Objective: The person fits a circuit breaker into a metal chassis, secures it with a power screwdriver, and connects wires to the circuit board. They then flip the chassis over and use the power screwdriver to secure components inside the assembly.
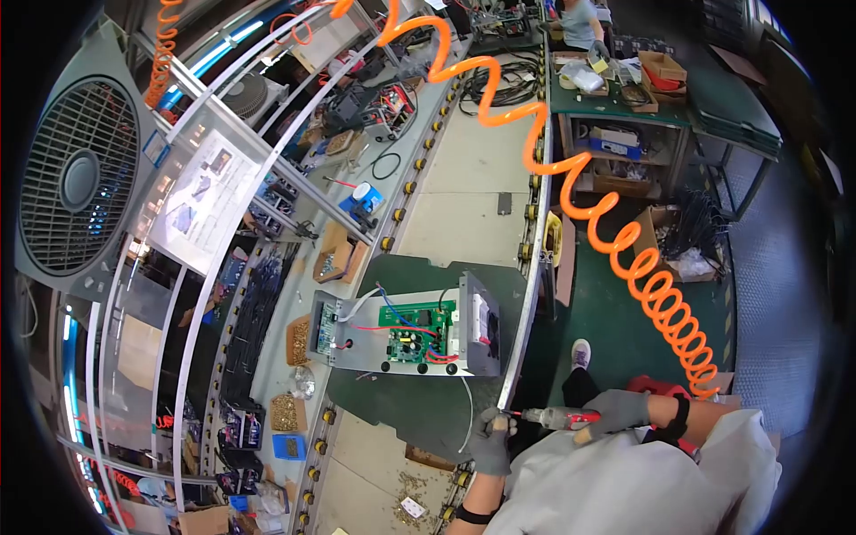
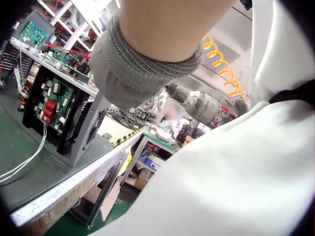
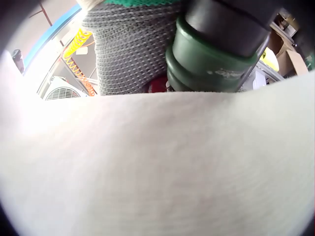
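Observation:
My gloved right hand (image 1: 613, 414) grips a grey and red power screwdriver (image 1: 560, 417) close to my body, its bit pointing left. In the right wrist view, the tool's green and black body (image 3: 209, 61) shows beside the grey glove (image 3: 133, 51). My gloved left hand (image 1: 490, 446) is at the bit's tip with its fingers bent; I cannot tell what they hold. A metal chassis (image 1: 366, 349) with green circuit boards (image 1: 415, 332) and coloured wires stands in front of me on a dark green board (image 1: 401, 272). A white cable (image 1: 469, 415) trails from it toward my left hand.
An orange coiled hose (image 1: 633, 259) hangs across the right side. The roller conveyor's metal edge (image 1: 526, 330) runs between me and the chassis. Left of the line stand boxes of small hardware (image 1: 283, 412), a blue tray (image 1: 289, 447) and a fan (image 1: 80, 178). Another person (image 1: 580, 25) is at the back.

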`<state>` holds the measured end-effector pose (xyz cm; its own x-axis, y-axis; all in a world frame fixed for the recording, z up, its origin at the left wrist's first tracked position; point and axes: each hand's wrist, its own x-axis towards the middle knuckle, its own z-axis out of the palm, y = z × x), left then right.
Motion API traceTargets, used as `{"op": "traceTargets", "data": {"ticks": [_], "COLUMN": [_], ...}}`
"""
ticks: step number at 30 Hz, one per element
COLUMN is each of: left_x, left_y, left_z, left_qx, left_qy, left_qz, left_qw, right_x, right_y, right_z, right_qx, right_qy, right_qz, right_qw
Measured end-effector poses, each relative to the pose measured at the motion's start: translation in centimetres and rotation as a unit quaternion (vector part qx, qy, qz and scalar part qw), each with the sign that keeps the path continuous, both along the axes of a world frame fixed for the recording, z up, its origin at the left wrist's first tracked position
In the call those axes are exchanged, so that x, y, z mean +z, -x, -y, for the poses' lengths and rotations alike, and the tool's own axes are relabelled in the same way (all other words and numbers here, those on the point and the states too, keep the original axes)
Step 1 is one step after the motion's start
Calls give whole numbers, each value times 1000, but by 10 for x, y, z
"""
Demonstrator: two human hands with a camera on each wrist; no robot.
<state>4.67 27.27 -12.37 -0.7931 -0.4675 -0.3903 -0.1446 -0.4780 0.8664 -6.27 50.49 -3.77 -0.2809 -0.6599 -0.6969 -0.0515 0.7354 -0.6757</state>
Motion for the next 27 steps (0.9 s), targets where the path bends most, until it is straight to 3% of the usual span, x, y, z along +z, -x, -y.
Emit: {"op": "traceTargets", "data": {"ticks": [5, 8, 14, 16, 22, 27], "left_x": [-1, -2, 11, 6, 20, 6], "left_y": [4, 5, 13, 14, 17, 16], "left_z": [-3, -2, -11, -11, -18, -20], "left_qx": [51, 13, 1, 3, -15, 22], "left_qy": [-32, -23, 24, 24, 101, -3], "left_qz": [-17, -55, -22, -26, -14, -49], "left_qw": [998, 998, 999, 999, 995, 999], "right_x": [-3, -10, -7, -4, 1, -7], "right_y": [-3, -2, 2, 1, 4, 5], "right_z": [-7, -10, -11, -15, -17, -19], "right_qx": [-18, 3, 41, 24, 11, -5], "right_qy": [24, 4, -14, 28, -5, 13], "right_qz": [10, 23, -46, -68, -45, -41], "right_qw": [999, 1000, 998, 997, 999, 999]}}
